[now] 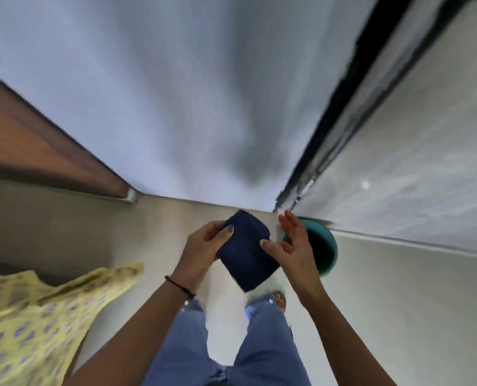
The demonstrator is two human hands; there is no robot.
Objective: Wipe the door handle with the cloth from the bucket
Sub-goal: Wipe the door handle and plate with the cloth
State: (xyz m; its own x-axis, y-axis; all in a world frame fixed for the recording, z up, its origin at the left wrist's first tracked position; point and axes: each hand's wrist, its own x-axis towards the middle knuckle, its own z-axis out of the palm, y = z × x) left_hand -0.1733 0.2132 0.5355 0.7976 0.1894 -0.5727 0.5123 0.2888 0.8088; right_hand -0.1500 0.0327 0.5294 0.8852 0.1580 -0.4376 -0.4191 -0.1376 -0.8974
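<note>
A dark blue folded cloth (pixel 247 250) is held in front of me above the floor. My left hand (pixel 204 246) grips its left side, thumb on top. My right hand (pixel 293 246) touches its right edge with the thumb, while its other fingers are spread and raised. A teal bucket (pixel 329 252) stands on the floor just behind my right hand, partly hidden by it. No door handle shows in this blurred view.
A pale wall or door panel (pixel 190 107) rises straight ahead. A dark vertical frame edge (pixel 329 121) runs to its right, with a light panel (pixel 426 149) beyond. A brown wooden surface (pixel 37 140) lies to the left. My legs in jeans (pixel 231 344) stand below.
</note>
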